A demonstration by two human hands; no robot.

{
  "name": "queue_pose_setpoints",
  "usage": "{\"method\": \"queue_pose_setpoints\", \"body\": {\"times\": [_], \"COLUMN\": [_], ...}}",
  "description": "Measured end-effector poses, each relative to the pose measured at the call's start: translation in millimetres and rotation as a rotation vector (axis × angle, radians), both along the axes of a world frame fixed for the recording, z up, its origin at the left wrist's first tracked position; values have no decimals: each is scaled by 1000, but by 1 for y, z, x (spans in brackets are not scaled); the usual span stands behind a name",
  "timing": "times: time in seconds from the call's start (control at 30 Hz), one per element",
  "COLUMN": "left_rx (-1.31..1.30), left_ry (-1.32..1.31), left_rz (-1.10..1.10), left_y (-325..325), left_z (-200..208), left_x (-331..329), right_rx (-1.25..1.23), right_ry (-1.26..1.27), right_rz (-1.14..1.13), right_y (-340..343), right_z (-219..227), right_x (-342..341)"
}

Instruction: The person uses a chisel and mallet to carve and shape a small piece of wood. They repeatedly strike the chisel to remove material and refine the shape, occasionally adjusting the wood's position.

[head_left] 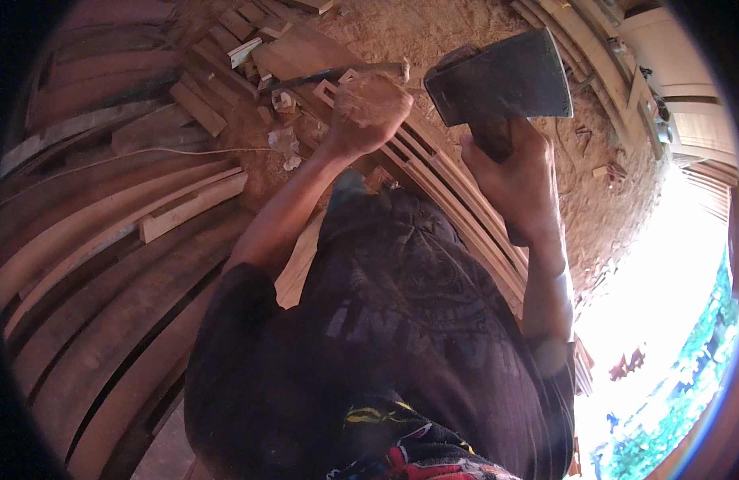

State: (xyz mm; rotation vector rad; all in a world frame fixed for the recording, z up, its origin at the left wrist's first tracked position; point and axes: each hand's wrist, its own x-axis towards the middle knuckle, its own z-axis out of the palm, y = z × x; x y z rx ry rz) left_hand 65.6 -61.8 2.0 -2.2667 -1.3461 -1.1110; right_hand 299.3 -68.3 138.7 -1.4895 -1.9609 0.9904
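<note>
My right hand is closed round the dark handle of a hatchet, held up at the right. Its broad dark blade points to the right, with a pale cutting edge. My left hand is closed round a piece of wood at the upper middle; its pale, rounded end faces up. The blade and the wood are apart. How far the wood reaches below my left hand is hidden.
Long thin wooden strips run slantwise beneath and between my arms. Curved-looking boards are stacked at the left, with a short plank on them. Offcuts lie at the far left. Wood chips cover the ground.
</note>
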Motion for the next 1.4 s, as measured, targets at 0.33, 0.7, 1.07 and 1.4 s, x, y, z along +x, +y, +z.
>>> {"method": "queue_pose_setpoints", "body": {"times": [0.33,0.7,1.07,1.4], "left_rx": [-616,-733,-609,-189], "left_ry": [-1356,-1052,-874,-228], "left_rz": [-173,-81,0,73], "left_y": [13,2,-8,-19], "left_z": [61,-1,4,-39], "left_x": [-4,1,9,1], "right_rx": [-74,-132,60,382], "right_ry": [-105,-27,-32,-123], "right_rz": [-32,-17,28,444], "right_y": [3,-3,-2,1], "right_z": [-12,-29,-11,-4], "right_x": [13,23,17,-27]}}
